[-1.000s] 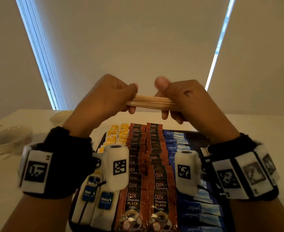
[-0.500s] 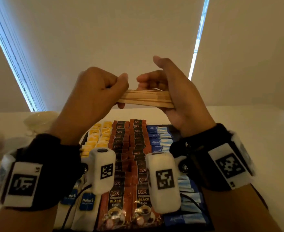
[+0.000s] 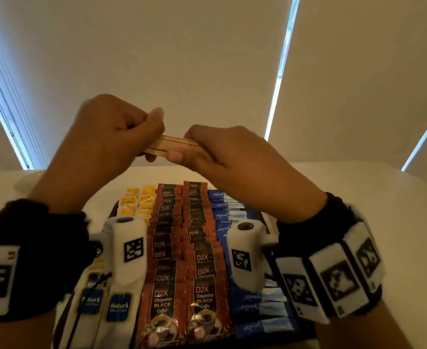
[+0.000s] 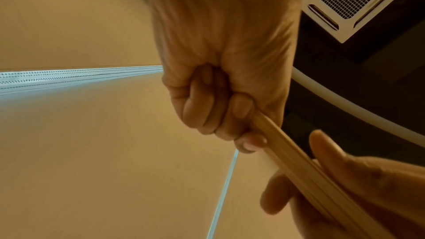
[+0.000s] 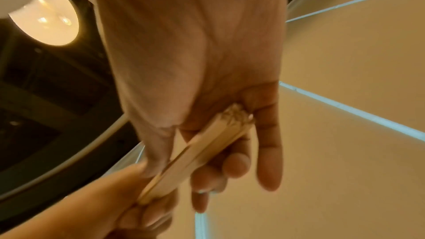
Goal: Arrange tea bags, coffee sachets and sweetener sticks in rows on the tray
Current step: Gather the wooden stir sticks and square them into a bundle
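left hand [image 3: 106,137]: fist gripping bundle of thin pale wooden sticks [image 3: 174,145]
right hand [image 3: 232,157]: fingers curled round bundle's other end; above dark tray [image 3: 270,217]

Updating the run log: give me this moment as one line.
left hand: grips wooden sticks | right hand: grips same bundle | bundle: above tray | coffee sachets: in rows

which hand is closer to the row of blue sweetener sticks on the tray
Right. The right hand is raised above the tray's far end, nearly over the blue sweetener sticks; the left hand is raised farther over, above the yellow packets. Both grip the wooden sticks.
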{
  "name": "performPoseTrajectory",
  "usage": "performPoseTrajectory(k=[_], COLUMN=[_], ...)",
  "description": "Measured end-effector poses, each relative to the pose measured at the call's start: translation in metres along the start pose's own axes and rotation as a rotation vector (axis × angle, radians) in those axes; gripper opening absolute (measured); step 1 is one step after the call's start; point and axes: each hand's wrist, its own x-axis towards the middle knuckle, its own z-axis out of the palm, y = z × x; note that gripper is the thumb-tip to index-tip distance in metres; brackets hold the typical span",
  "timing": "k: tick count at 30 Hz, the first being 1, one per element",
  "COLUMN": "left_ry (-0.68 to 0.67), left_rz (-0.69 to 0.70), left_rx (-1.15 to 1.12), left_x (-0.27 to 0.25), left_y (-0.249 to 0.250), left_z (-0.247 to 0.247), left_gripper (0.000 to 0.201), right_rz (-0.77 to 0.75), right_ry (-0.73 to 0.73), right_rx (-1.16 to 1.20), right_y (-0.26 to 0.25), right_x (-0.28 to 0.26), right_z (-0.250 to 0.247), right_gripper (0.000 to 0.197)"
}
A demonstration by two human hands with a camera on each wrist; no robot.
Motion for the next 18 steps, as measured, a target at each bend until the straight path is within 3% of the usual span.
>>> performPoseTrajectory(k=[5,10,13,15,16,18], left_ry=[-0.146,-0.261,-0.303,-0.292,-0.267,-0.208], left_rz=[0.048,0.069,0.053,0.020,0.004,-0.023], left_rx=[0.046,-0.011,-0.023,-0.002,-0.002,-0.036], left_x=[0.000,-0.002,-0.001,0.000,0.001,0.003], left_y=[0.007,0.021,0.021,0.016,0.013,0.008], left_z=[0.018,0.039,0.035,0.026,0.021,0.011], left_gripper=[0.052,0.052,0.050,0.052,0.051,0.045], right_rz=[-0.033,0.050,0.392,0.721,0.856,0.988], right_ry=[-0.093,-0.177,-0.149,-0.173,-0.162,-0.322], right_rx=[-0.134,-0.114,0.087,0.195,0.205,-0.017], right_y=[-0.008,0.010,0.028,0.046,0.059,0.075], right_x=[-0.014,-0.038,-0.054,-0.060,-0.065,-0.074], right_z=[0.013,0.001,-0.005,-0.004,0.002,0.018], right_gripper=[0.042,0.024,0.022,0.019,0.021,0.046])
